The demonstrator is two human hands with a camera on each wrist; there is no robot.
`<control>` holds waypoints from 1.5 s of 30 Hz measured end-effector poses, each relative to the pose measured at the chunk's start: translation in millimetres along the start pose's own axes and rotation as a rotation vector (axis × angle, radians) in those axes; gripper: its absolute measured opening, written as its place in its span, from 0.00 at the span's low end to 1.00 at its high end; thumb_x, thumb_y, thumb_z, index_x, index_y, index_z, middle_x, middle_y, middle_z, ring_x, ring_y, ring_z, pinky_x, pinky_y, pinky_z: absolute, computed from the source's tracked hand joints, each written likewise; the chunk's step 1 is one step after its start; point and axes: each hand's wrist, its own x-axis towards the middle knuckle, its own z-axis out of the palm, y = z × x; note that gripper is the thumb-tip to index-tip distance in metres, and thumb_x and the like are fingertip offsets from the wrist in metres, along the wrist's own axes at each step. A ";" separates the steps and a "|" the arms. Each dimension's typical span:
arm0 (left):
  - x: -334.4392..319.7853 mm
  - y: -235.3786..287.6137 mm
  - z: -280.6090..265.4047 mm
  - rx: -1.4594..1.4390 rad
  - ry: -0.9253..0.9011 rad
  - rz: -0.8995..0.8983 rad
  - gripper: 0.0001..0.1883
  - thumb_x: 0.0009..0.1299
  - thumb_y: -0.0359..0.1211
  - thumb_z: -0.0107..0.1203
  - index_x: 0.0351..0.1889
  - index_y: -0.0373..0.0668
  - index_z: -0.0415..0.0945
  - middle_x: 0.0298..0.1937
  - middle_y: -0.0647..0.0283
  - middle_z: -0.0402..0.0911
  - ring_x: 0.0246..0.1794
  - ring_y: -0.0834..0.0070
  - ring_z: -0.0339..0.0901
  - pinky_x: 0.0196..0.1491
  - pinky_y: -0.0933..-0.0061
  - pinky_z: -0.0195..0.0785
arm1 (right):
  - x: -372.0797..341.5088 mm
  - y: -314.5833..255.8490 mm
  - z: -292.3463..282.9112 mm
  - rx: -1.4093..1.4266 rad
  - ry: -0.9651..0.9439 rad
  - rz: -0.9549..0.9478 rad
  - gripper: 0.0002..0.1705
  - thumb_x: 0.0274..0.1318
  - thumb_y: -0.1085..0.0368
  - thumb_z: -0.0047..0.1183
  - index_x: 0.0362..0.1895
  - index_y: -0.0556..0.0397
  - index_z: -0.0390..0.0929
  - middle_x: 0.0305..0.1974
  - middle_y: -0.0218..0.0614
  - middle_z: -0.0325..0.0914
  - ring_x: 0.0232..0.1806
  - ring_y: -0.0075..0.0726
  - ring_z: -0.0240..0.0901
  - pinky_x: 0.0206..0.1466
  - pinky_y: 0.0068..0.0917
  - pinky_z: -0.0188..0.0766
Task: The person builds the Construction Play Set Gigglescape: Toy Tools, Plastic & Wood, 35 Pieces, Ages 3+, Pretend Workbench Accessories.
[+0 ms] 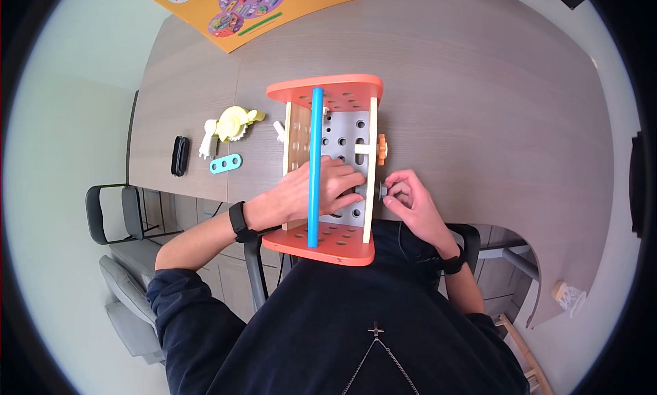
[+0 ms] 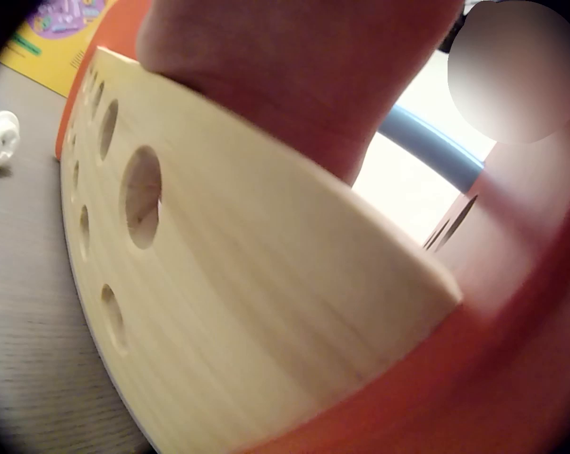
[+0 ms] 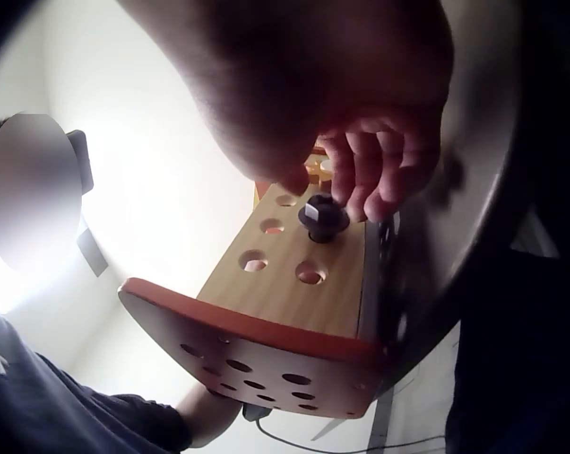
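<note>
A toy toolbox (image 1: 318, 254) with red ends, pale wooden sides full of holes and a blue rod (image 1: 315, 169) across its top stands at the table's front edge. My left hand (image 1: 321, 188) reaches in under the rod, its wrist over the left wooden side (image 2: 238, 255). Inside, its index finger and thumb point at the right side, apart from each other. Outside that side, my right hand (image 1: 416, 207) pinches a grey screw (image 3: 321, 219) at a hole, with thumb and fingertips at its head. An orange gear-shaped piece (image 1: 382, 149) sits farther along the same side.
Left of the toolbox lie a pale yellow toy tool (image 1: 233, 123), a turquoise strip with holes (image 1: 226, 163), a black case (image 1: 180, 156) and a white screw (image 2: 0, 139). A yellow box (image 1: 274, 10) stands at the back. Chairs (image 1: 130, 210) are at the left.
</note>
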 end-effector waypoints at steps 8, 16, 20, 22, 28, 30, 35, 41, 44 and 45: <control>0.3 -0.3 0.8 0.004 0.014 0.017 0.14 0.78 0.42 0.63 0.52 0.43 0.82 0.40 0.59 0.82 0.46 0.58 0.82 0.56 0.58 0.76 | 6.4 23.0 -17.1 -0.043 -0.211 0.307 0.12 0.78 0.68 0.55 0.58 0.58 0.71 0.40 0.28 0.78 0.35 0.18 0.74 0.36 0.23 0.72; 0.3 1.0 -0.4 0.006 0.007 0.009 0.14 0.78 0.42 0.63 0.52 0.43 0.82 0.40 0.58 0.82 0.46 0.58 0.82 0.56 0.57 0.75 | 0.1 -9.3 15.7 0.127 0.092 0.164 0.16 0.83 0.58 0.48 0.44 0.58 0.79 0.28 0.28 0.79 0.29 0.17 0.72 0.34 0.23 0.72; 0.0 0.6 -0.2 0.006 0.000 0.001 0.14 0.78 0.42 0.63 0.53 0.43 0.82 0.41 0.58 0.83 0.47 0.57 0.82 0.57 0.57 0.76 | 7.8 17.5 -10.0 -0.015 -0.125 0.300 0.09 0.79 0.65 0.54 0.53 0.56 0.74 0.32 0.26 0.77 0.32 0.16 0.72 0.34 0.23 0.71; -0.5 -0.1 0.2 0.011 0.020 0.018 0.14 0.78 0.42 0.63 0.52 0.43 0.81 0.41 0.58 0.83 0.46 0.57 0.83 0.55 0.57 0.76 | 6.2 9.0 -8.3 -0.090 -0.105 0.310 0.10 0.78 0.67 0.55 0.55 0.56 0.73 0.32 0.25 0.76 0.31 0.15 0.71 0.33 0.23 0.69; -0.9 0.3 0.9 0.039 0.053 0.042 0.14 0.78 0.42 0.62 0.51 0.41 0.80 0.40 0.58 0.84 0.45 0.59 0.84 0.52 0.58 0.77 | 2.1 -0.9 13.4 0.083 0.052 0.136 0.14 0.82 0.59 0.49 0.44 0.57 0.79 0.25 0.26 0.76 0.24 0.16 0.66 0.29 0.23 0.65; -0.7 0.6 0.4 0.044 0.059 0.054 0.14 0.78 0.42 0.63 0.51 0.41 0.81 0.40 0.58 0.84 0.45 0.59 0.84 0.51 0.58 0.77 | 5.5 1.5 1.2 0.032 -0.050 0.217 0.10 0.80 0.62 0.52 0.48 0.57 0.77 0.26 0.25 0.75 0.26 0.16 0.67 0.30 0.23 0.65; -1.7 1.0 0.2 -0.004 0.035 0.015 0.14 0.78 0.42 0.63 0.53 0.43 0.82 0.42 0.57 0.84 0.47 0.57 0.83 0.57 0.56 0.76 | 6.1 3.9 -3.9 -0.028 -0.092 0.314 0.10 0.77 0.68 0.55 0.56 0.57 0.73 0.28 0.23 0.74 0.28 0.16 0.70 0.33 0.22 0.69; -0.8 2.3 -0.5 -0.002 0.000 -0.009 0.15 0.78 0.41 0.63 0.55 0.43 0.82 0.42 0.57 0.84 0.47 0.56 0.83 0.57 0.56 0.76 | 2.2 -5.8 13.8 0.151 0.022 0.161 0.14 0.82 0.61 0.48 0.46 0.59 0.79 0.33 0.30 0.80 0.28 0.18 0.73 0.33 0.23 0.72; -1.7 1.7 -0.8 -0.010 0.012 0.000 0.15 0.77 0.41 0.63 0.55 0.42 0.82 0.43 0.57 0.84 0.47 0.56 0.83 0.57 0.56 0.76 | 9.9 15.1 -15.8 -0.028 -0.249 0.323 0.09 0.79 0.68 0.53 0.55 0.59 0.74 0.37 0.29 0.79 0.30 0.18 0.75 0.34 0.23 0.73; -2.1 1.3 -0.4 -0.018 0.018 0.003 0.16 0.77 0.41 0.63 0.55 0.42 0.82 0.43 0.57 0.84 0.48 0.56 0.83 0.57 0.56 0.76 | 10.7 17.3 -18.4 -0.067 -0.285 0.353 0.10 0.78 0.69 0.54 0.56 0.59 0.73 0.38 0.28 0.79 0.31 0.18 0.75 0.34 0.23 0.73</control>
